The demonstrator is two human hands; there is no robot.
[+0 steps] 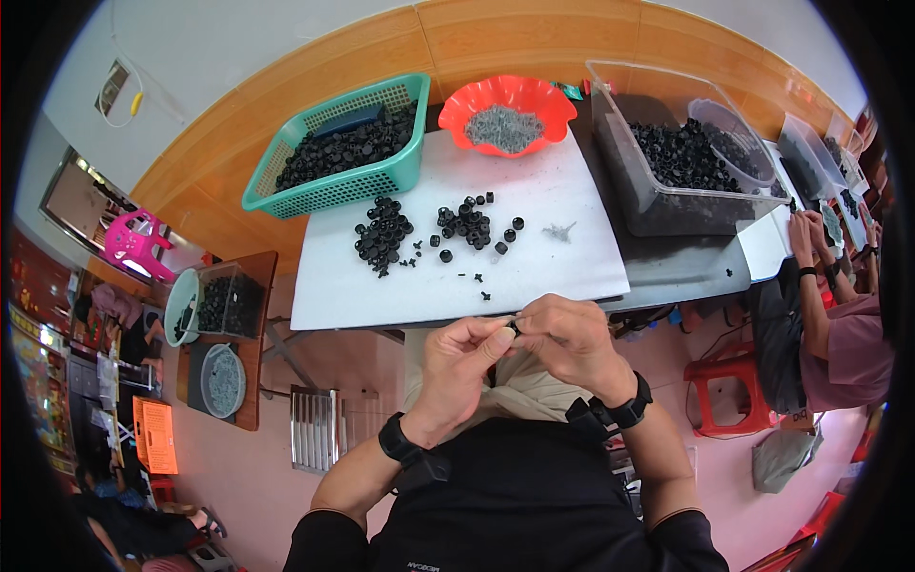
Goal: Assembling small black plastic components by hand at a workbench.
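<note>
A: Who is nearest, and at what?

B: A person in a black shirt (534, 486), small pale lettering behind the fingers (496, 340), pinches a small black part (516, 327) between the fingertips of the left hand (453, 372) and right hand (572, 338), at the near edge of a white surface (357, 305). The fingertips hide most of the part's shape.

A: What lies beyond them?

B: A cross-shaped black piece (485, 296) sits just ahead of the fingers. Farther ahead, a left heap of black caps (381, 238) and a middle heap of black caps (465, 221) stand between fingers and containers. A cluster of clear pieces (560, 232) lies ahead and to the right.

A: And the containers?

B: Ahead-left, a teal basket (334, 194) filled with black caps; straight ahead, a scalloped red bowl (555, 131) of clear pieces; ahead-right, a clear bin (667, 217) of black parts, a translucent tub (762, 170) inside.

A: Farther out?

B: Well left of the fingers, a brown table (250, 381) bears a bowl of clear bits (224, 381); well right, a red stool (724, 372) stands near a co-worker in a mauve top (848, 348). Far left, an orange board (155, 437) carries dark markings too small to read.
</note>
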